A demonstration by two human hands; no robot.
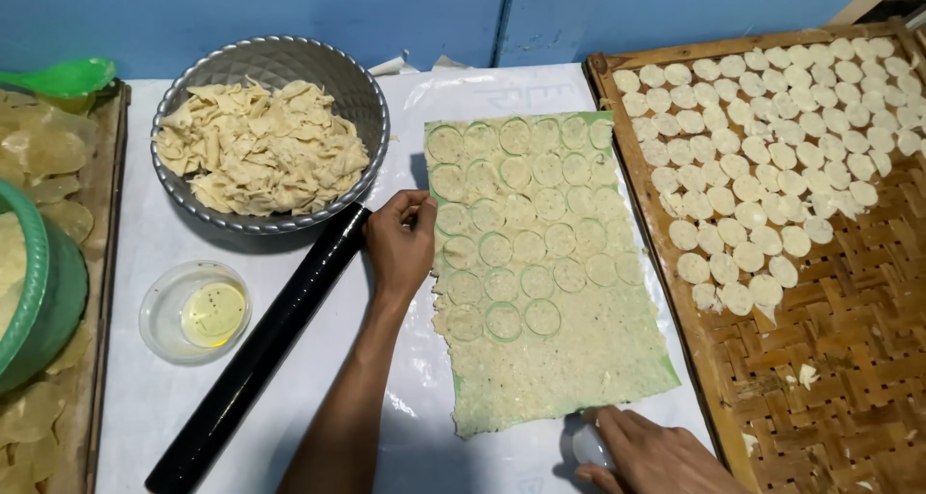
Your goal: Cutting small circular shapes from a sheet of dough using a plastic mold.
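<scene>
Hands first: my left hand point(400, 243) lies flat with fingers pressed together on the left edge of the dough sheet point(550, 359), pinning it; my right hand point(656, 451) sits at the sheet's near edge, curled around a small pale cutter point(588, 446), of which little shows.

Largest around me is the bench point(289, 426), covered in white plastic. On its right stands a woven tray point(849, 320), its far half laid with rows of cut rounds point(772, 118), its near half mostly bare weave. The sheet lies in the middle of the bench on a green backing that peeks out at the edges. Its far two thirds are scored with circles still sitting in place; the near strip is uncut.

I judge the sheet thin, soft and light, likely to tear or stretch if pulled by one corner. Each round looks best lifted at its rim, with the surrounding web held down.

Far left of the sheet, a metal bowl point(367, 98) holds a heap of scraps point(260, 147). A black rolling pin point(260, 354) lies slantwise between bowl and sheet, just beside my left wrist. A green basin point(43, 291) sits at the left edge on a second tray, and a small clear dish point(164, 296) with yellow liquid stands near the pin.
</scene>
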